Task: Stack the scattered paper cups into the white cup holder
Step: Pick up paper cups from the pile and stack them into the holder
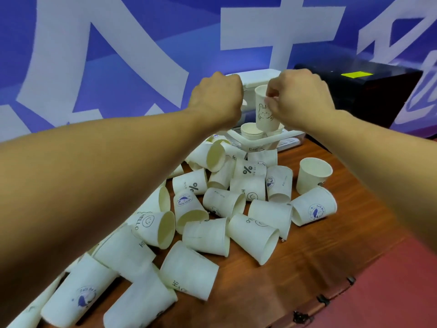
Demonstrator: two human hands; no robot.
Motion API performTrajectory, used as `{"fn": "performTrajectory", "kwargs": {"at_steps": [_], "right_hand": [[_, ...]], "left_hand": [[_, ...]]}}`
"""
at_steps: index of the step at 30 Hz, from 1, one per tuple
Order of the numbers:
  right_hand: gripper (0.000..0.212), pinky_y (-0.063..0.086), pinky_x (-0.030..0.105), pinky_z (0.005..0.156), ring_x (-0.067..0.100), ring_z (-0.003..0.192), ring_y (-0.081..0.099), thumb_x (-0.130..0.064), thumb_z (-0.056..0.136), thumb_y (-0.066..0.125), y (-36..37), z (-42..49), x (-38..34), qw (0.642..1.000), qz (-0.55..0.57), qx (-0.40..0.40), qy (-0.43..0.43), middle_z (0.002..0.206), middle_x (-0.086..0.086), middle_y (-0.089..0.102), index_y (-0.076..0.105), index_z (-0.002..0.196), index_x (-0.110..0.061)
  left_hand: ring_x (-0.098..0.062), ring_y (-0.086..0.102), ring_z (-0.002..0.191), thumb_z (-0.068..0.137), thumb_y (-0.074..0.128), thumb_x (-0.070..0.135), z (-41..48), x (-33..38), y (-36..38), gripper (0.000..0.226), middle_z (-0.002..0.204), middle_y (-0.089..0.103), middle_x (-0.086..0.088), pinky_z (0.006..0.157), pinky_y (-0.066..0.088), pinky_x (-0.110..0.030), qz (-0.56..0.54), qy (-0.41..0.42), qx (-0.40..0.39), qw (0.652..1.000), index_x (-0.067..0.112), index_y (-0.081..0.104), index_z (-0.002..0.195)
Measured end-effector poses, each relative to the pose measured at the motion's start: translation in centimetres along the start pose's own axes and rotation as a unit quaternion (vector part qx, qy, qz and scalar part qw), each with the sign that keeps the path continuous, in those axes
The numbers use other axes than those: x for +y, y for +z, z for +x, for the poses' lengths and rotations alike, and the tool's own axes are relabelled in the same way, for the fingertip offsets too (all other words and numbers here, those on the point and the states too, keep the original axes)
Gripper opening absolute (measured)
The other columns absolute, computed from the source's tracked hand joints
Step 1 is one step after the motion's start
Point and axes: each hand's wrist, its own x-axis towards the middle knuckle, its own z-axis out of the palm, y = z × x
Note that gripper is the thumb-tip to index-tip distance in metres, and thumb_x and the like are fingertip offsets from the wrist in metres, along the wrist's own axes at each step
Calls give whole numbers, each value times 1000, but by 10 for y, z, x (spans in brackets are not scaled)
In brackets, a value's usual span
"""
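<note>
The right hand [300,98] is pinching a rabbit cup [264,116] upright over the white cup holder [274,138]. The left hand [216,95] is hovering curled, its grip's contents unclear.

We see a blue wall banner [123,74] bearing large white characters behind our brown wooden desk [326,252]. A black box [378,98] with a yellow label [356,74] stands at right, and a reddish surface [406,294] lies beyond the desk's edge.
</note>
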Motion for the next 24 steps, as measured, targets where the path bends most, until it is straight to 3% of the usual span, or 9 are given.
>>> {"fn": "performTrajectory", "kwargs": {"at_steps": [2,7,14,24], "right_hand": [[24,43,35,64,33,83,59,-33,91,59,5,5,12,1000,-17,19,9,101,10,62,70,103,-15],[24,54,42,71,33,86,61,-33,91,60,25,15,35,999,-19,19,34,102,10,63,69,101,-14],[23,50,36,73,29,91,65,-33,92,62,72,32,56,999,-1,16,48,107,9,65,69,104,-15],[18,57,46,73,31,80,62,-29,93,60,126,42,68,998,-10,-26,56,95,10,65,70,98,-15]], "left_hand": [[-32,50,79,81,56,12,11,10,10,25,95,63,-8,60,37,-34,-11,3,23,1000,21,69,100],[-28,52,81,82,59,12,40,26,44,22,98,68,-4,58,37,-32,-35,18,62,997,21,73,97],[-31,59,85,82,63,13,71,21,94,18,94,69,-6,60,39,-33,-54,10,70,996,22,75,93],[-31,54,74,85,64,18,87,11,137,13,91,65,-5,57,36,-33,-62,28,35,997,23,75,91]]}}
